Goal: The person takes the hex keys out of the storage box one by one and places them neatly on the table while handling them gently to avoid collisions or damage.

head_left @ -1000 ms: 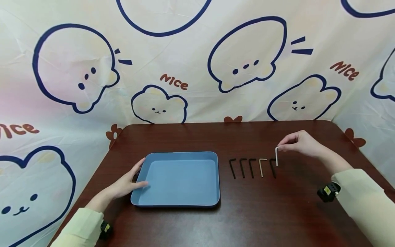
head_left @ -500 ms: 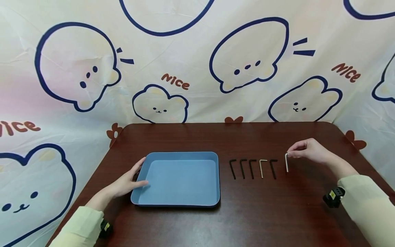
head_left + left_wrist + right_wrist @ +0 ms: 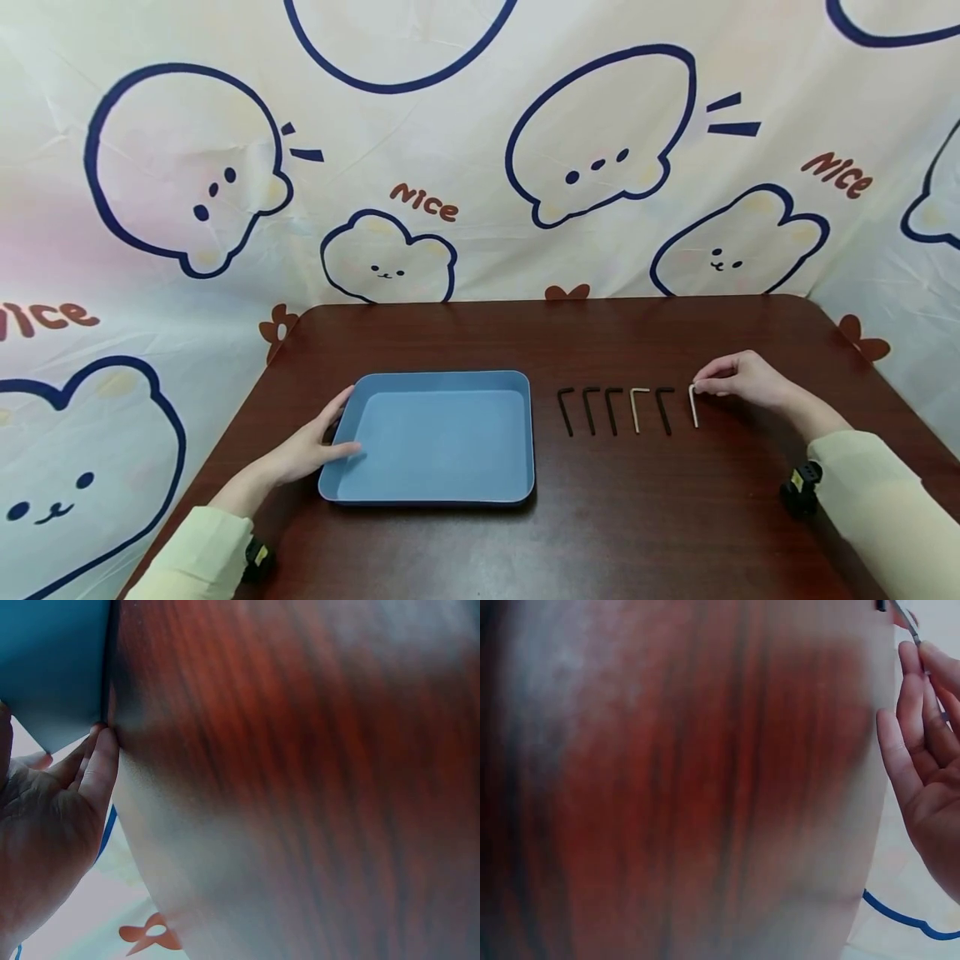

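Observation:
In the head view my right hand [image 3: 750, 385] pinches the short arm of a silver hex key [image 3: 693, 408] between thumb and fingertips. The key's long arm points toward me, low over the table at the right end of a row of hex keys. A black hex key [image 3: 663, 412] lies just left of it, then a pale metal one [image 3: 636, 411] and several more black ones [image 3: 588, 412]. My left hand [image 3: 303, 450] grips the left side of a blue tray [image 3: 427, 442], thumb inside the rim and fingers outside. The left wrist view shows those fingertips at the tray's outer wall [image 3: 56, 667].
The dark brown wooden table [image 3: 600, 533] carries the tray at left of centre and the row of keys to its right. A pale cloth [image 3: 480, 150] with cartoon drawings hangs behind the table and along its sides.
My right hand has carried the silver hex key rightward, away from the last black key, then lowered it toward the table. The left hand and tray have stayed put.

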